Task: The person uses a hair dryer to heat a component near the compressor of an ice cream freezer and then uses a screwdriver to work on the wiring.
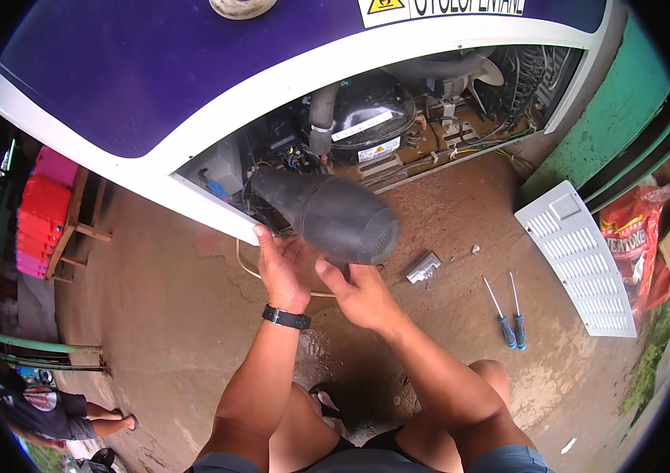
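Observation:
My right hand (362,298) is closed under a black hair dryer (339,217), around a handle mostly hidden beneath the body. The dryer's nozzle points up and left, into the open machine compartment of a white and purple appliance (216,169). My left hand (281,268), with a dark watch (286,318) on its wrist, is open beside the dryer. Its thumb is by the corner of the white frame and its fingers are partly hidden. Inside the compartment are a black compressor (374,114), a grey box (220,169) with blue wire ends near the nozzle, and a fan (488,75).
Two screwdrivers (512,331) and a small grey metallic piece (423,266) lie on the wet floor. A slotted grey cover (579,256) leans at the right near a red sack (638,236). Red crates (41,213) stand at left; another person (59,414) is at lower left.

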`<action>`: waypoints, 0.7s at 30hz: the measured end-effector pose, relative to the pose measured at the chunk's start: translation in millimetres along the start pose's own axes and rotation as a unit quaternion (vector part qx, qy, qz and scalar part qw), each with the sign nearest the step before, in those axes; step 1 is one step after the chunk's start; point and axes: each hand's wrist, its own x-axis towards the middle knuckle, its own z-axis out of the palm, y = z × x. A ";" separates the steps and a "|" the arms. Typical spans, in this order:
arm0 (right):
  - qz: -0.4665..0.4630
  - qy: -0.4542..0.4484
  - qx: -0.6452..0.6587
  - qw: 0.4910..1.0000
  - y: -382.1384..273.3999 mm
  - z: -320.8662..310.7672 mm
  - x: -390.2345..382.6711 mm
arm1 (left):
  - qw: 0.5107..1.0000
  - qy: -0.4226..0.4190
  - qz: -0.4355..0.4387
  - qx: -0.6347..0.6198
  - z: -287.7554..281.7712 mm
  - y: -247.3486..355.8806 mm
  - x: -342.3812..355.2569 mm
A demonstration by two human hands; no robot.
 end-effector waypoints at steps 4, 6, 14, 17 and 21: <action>-0.036 0.010 -0.019 0.999 1.7 4.0 -1.0 | 0.999 -0.052 -0.002 -0.002 2.9 1.3 -2.1; -0.041 0.010 -0.025 0.999 10.3 5.2 -2.1 | 0.999 -0.044 0.008 -0.020 10.6 2.9 -6.7; -0.026 -0.020 -0.052 0.998 17.7 5.7 -4.8 | 0.998 -0.036 0.012 -0.050 12.4 3.4 -7.5; -0.011 -0.029 -0.032 0.999 14.2 5.6 -4.9 | 0.998 -0.029 0.002 -0.047 6.9 1.9 -4.7; -0.054 -0.013 -0.024 0.998 19.5 7.1 -6.0 | 0.999 -0.033 0.015 -0.037 14.0 3.8 -8.1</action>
